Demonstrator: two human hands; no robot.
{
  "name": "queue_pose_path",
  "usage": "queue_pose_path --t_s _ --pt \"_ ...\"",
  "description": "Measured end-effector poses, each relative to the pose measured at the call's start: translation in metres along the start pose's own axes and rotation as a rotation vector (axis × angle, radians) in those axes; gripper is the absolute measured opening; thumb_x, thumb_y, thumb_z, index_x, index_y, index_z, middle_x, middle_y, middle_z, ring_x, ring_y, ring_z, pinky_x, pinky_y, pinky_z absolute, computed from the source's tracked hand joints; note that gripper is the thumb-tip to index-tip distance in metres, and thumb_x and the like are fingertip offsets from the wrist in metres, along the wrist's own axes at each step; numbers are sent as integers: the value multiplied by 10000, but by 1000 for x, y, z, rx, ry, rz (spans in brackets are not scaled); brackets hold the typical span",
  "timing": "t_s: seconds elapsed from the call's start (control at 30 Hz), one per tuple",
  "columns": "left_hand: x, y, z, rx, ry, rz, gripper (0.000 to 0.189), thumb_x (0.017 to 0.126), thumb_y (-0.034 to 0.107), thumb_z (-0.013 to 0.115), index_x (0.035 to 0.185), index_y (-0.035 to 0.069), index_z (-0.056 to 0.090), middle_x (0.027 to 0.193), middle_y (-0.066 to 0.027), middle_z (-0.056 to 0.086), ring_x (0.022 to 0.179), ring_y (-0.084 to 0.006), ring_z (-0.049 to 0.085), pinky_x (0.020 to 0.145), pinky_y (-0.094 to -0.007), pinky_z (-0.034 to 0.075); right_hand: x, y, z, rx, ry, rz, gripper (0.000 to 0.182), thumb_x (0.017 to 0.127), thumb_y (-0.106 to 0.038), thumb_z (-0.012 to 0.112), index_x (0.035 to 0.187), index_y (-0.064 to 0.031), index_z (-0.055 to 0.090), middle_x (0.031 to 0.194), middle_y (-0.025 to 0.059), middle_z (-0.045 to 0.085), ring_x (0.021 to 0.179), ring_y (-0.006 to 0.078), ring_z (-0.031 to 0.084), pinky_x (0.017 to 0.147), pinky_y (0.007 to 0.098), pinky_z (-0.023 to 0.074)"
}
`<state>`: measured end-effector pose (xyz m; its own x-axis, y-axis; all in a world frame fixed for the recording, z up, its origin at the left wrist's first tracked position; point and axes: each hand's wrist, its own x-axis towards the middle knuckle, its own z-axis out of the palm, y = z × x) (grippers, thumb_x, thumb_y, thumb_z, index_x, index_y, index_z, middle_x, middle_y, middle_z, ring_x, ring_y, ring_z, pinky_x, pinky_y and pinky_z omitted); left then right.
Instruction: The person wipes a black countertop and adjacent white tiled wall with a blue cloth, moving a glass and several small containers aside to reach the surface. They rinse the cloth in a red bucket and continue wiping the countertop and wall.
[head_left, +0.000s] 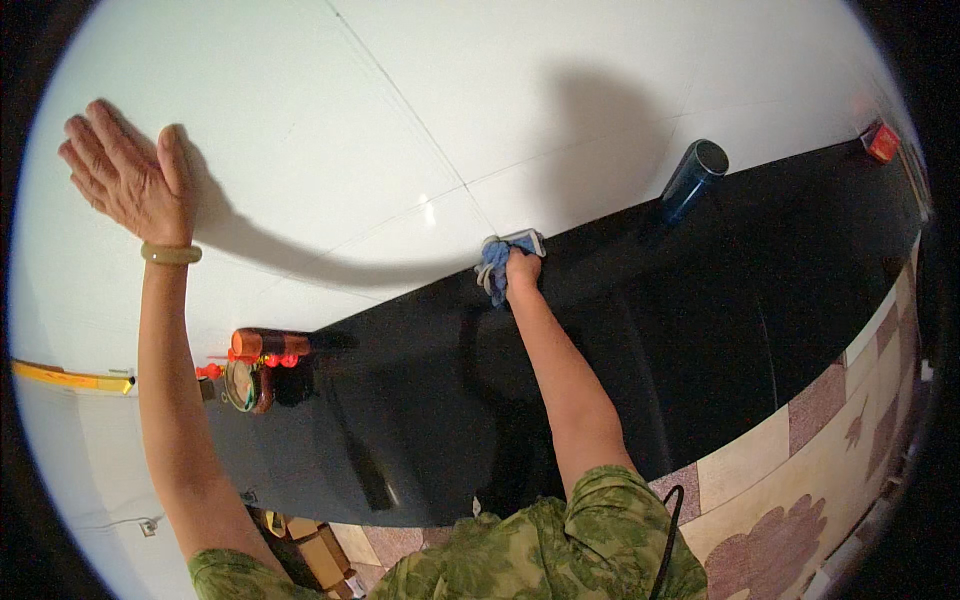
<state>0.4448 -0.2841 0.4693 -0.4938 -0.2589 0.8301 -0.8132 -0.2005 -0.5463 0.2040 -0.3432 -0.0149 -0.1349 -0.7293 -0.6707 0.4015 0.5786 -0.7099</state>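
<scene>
My left hand (127, 169) is raised at the far left with fingers spread, its back towards me, at or very near the white wall (300, 150). There is nothing in it, and a pale bangle (171, 253) circles its wrist. My right hand (523, 268) grips a bunched blue cloth with pale edging (495, 262). That cloth lies at the back edge of a glossy black counter (465, 405), where the surface meets the wall. Part of the cloth is hidden under my fingers.
A dark blue cylinder (694, 180) stands on the counter to the right, by the wall. Farther right is a small red box (881, 142). At left stand an orange-and-dark cylindrical container (270, 343) and a round ornament (240, 386). Cardboard boxes (322, 555) sit below the front edge.
</scene>
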Motion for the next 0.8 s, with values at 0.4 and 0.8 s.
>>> queue_pose_path --t_s 0.4,0.8 --pt "6 10 5 -46 27 -31 797 959 641 416 1576 165 249 1630 -148 199 1513 -366 108 1200 -542 65 -49 -19 -78 -883 -237 -902 240 816 -247 714 951 -53 676 974 172 680 967 391 626 823 458 508" --pt "1 7 2 -50 38 -24 789 957 647 413 1564 159 285 1622 -157 218 1510 -373 120 1205 -531 66 38 26 -26 -354 -13 -582 274 800 -242 746 862 25 742 816 159 734 751 281 710 711 368 541"
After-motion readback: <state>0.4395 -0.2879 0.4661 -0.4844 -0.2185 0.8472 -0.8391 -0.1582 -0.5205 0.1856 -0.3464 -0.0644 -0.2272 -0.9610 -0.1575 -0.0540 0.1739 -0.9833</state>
